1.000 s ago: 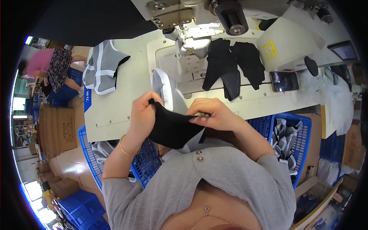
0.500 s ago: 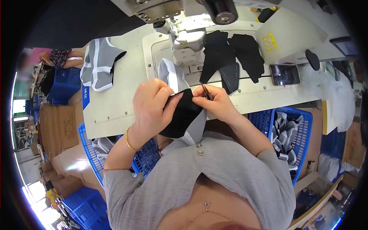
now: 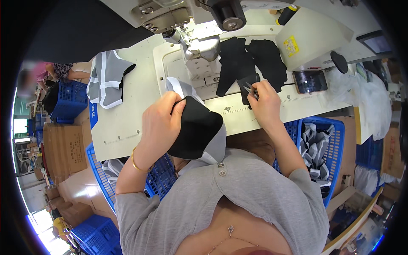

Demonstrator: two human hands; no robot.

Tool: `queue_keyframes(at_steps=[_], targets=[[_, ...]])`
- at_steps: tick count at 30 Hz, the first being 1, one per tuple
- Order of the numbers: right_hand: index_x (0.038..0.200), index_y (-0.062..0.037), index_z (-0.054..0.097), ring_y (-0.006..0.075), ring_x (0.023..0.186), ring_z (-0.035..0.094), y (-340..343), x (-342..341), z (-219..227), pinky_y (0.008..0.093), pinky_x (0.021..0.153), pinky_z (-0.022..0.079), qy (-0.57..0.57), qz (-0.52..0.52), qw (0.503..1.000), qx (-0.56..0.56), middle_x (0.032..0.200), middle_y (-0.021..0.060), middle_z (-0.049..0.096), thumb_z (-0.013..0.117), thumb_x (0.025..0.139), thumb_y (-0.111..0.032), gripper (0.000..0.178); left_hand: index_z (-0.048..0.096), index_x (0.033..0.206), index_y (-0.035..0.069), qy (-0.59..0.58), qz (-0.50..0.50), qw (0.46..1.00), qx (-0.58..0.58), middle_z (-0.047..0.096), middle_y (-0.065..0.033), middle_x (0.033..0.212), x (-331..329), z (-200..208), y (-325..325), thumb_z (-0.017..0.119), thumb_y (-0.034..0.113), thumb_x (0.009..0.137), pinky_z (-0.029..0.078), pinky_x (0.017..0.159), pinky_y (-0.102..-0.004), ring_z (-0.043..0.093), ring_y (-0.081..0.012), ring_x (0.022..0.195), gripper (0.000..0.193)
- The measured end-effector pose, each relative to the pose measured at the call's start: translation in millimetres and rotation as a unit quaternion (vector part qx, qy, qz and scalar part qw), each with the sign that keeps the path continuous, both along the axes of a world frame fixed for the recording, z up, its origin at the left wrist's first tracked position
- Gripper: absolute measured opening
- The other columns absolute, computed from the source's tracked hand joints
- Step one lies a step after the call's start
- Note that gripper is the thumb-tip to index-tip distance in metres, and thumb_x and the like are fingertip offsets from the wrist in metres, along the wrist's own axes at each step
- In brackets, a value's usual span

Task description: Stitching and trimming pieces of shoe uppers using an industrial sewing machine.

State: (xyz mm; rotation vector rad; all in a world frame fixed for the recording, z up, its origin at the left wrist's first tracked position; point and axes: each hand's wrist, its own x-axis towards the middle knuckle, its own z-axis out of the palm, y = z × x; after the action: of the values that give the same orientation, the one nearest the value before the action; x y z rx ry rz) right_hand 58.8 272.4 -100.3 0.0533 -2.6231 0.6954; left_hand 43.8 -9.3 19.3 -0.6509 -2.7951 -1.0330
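My left hand (image 3: 159,123) pinches the edge of a fabric piece (image 3: 194,131), black on its upward face with grey and white panels at its ends. The piece hangs over the table's front edge, its lower end against my shirt. My right hand (image 3: 267,106) is closed around small thread snips (image 3: 252,91), points toward the machine, apart from the fabric piece. Under and beyond the snips lie black cut pieces (image 3: 265,59) on the sewing table. The sewing machine head (image 3: 202,49) stands just past my left hand's fabric.
A grey and white sewn piece (image 3: 109,80) lies at the table's left. A phone (image 3: 310,81) and clear plastic bags (image 3: 361,91) are on the right. Blue baskets with grey and white pieces (image 3: 314,144) stand below the table on both sides. Another person (image 3: 51,70) is at the far left.
My right hand has moved right with the snips, away from the fabric piece and over the black pieces. The left hand keeps its pinch, and the black face has spread wider.
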Motion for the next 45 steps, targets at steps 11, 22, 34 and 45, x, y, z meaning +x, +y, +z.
queue_keyframes(at_steps=[11,22,34,45], targets=[[0.090,-0.0012,0.060,0.0253,0.074,0.063,7.0,0.6,12.0,0.0357,0.066,0.050,0.036,-0.040,0.997,-0.056,0.081,0.0081,0.059,0.074,0.077,-0.007,0.020,0.055,0.088,0.003,0.047,0.049,0.998,0.012,0.059,-0.0143,0.072,7.3,-8.2,10.7,0.059,0.007,0.094,0.044,0.058,-0.0391,0.058,-0.0335,0.062,0.008],[0.089,-0.0028,0.056,0.0053,0.037,0.039,53.2,18.8,12.6,0.0219,0.031,0.024,-0.091,-0.127,0.797,-0.584,0.071,0.0060,0.061,0.070,0.088,-0.011,0.016,0.053,0.082,0.002,-0.015,0.052,0.992,0.115,0.041,0.0034,0.065,0.4,-6.3,6.3,0.058,0.008,0.096,0.029,0.055,-0.0240,0.035,-0.0060,0.062,0.016],[0.106,0.0026,0.061,0.0111,0.053,0.060,6.6,19.9,100.0,0.0245,0.048,0.046,-0.097,0.018,0.848,-0.520,0.073,0.0034,0.060,0.065,0.091,-0.008,0.019,0.067,0.093,-0.002,-0.134,-0.017,0.969,0.209,0.062,0.0023,0.076,-3.3,-4.9,-5.8,0.064,0.010,0.095,0.043,0.064,-0.0210,0.052,-0.0035,0.070,0.013],[0.097,-0.0009,0.054,0.0109,0.060,0.069,-79.4,29.1,108.4,0.0184,0.036,0.028,-0.352,0.190,0.637,-0.660,0.067,0.0096,0.066,0.060,0.097,-0.012,0.013,0.067,0.102,-0.003,-0.333,0.023,0.811,0.480,0.068,-0.0038,0.089,7.8,-13.9,1.1,0.058,0.010,0.098,0.050,0.069,-0.0208,0.061,-0.0062,0.078,0.017]])
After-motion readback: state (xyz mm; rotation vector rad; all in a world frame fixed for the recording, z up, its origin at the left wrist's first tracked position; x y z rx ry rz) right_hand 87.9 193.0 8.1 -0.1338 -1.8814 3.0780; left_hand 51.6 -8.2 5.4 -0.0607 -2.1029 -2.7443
